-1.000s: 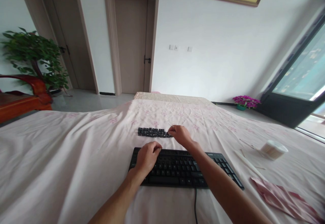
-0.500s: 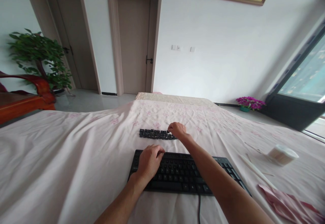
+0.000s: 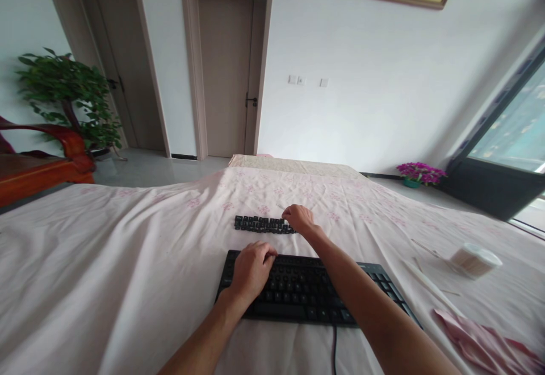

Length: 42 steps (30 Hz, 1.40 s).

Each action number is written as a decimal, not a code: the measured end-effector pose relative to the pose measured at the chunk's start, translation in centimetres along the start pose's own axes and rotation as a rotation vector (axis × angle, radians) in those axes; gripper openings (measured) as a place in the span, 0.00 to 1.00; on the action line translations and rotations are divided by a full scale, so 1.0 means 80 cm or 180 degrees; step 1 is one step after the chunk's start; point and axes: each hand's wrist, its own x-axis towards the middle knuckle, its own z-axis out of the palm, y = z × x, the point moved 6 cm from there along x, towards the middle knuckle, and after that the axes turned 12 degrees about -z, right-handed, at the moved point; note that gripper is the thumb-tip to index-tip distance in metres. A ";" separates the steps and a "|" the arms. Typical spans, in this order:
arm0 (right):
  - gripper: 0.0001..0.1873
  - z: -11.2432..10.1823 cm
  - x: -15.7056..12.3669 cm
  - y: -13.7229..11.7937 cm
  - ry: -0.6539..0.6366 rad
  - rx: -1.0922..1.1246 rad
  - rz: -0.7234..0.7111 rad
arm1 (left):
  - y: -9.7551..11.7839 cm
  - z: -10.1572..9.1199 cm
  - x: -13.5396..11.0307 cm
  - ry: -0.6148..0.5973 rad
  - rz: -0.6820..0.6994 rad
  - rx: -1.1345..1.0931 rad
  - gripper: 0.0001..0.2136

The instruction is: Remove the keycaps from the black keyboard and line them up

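Observation:
A black keyboard (image 3: 293, 311) lies on the pale flowered cloth, its cable running toward me. My left hand (image 3: 254, 264) rests on its far left part, fingers curled together over the far edge; the fingertips are hidden. Beyond the keyboard, loose black keycaps (image 3: 259, 224) are lined up in rows. At the right end of these rows is my right hand (image 3: 298, 217), its fingers pinched on a keycap that is mostly covered. My right forearm crosses above the keyboard and hides part of its keys.
To the right stand a clear tub of cotton swabs (image 3: 476, 260), a few loose swabs (image 3: 426, 247) and a crumpled pink cloth (image 3: 485, 338). A wooden armchair (image 3: 46, 159) is at the left, and purple flowers (image 3: 420, 173) sit by the wall.
Both hands keep nearly the same place and pose. The whole view has shifted very slightly; the keycap rows look the same.

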 end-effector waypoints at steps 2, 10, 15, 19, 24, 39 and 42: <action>0.14 -0.011 -0.005 -0.007 0.0109 0.0026 -0.0036 | -0.001 0.001 0.000 0.0016 -0.0002 -0.0009 0.04; 0.29 -0.071 -0.057 -0.039 0.0372 0.0355 -0.0461 | -0.001 0.003 -0.001 -0.0068 -0.0005 0.0062 0.05; 0.20 -0.089 -0.112 -0.026 0.0475 0.1386 -0.0669 | 0.000 0.004 -0.002 -0.0103 -0.0028 0.0195 0.06; 0.12 -0.083 -0.151 -0.005 0.0345 0.2306 -0.0504 | 0.003 0.004 -0.004 -0.0157 -0.0024 0.0407 0.06; 0.13 -0.090 -0.188 -0.002 0.0662 0.2415 -0.0553 | 0.024 0.005 -0.001 -0.0274 -0.0021 0.0781 0.06; 0.19 -0.051 -0.210 -0.037 0.0256 0.2250 -0.1035 | 0.050 0.045 -0.011 -0.0725 0.0180 -0.0384 0.09; 0.19 -0.049 -0.209 -0.042 0.0262 0.2206 -0.1131 | 0.050 0.044 -0.012 -0.0720 0.0191 -0.0170 0.12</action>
